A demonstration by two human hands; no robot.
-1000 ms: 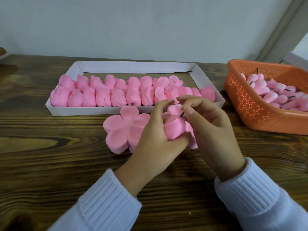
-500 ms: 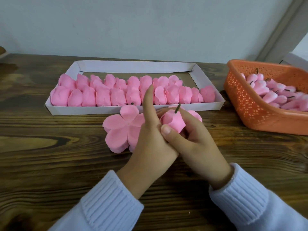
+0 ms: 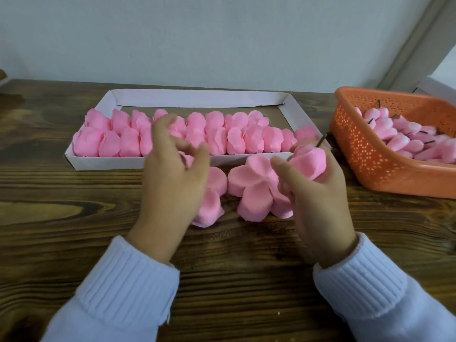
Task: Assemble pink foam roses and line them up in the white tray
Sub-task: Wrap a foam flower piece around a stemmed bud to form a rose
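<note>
Gripping a rose bud (image 3: 304, 160) in curled fingers, the right hand (image 3: 318, 193) holds it above the wooden table (image 3: 74, 243), just in front of the right end of the white tray (image 3: 106, 162). A dark stem (image 3: 320, 141) sticks up from the bud. The left hand (image 3: 172, 178) is open, its fingers loosely spread and blurred, over one flat petal stack (image 3: 212, 191). A second petal stack (image 3: 254, 191) lies between the hands. Finished roses (image 3: 222, 137) stand in two rows in the tray. More buds (image 3: 399, 139) lie in the orange basket (image 3: 365, 156) at right.
</note>
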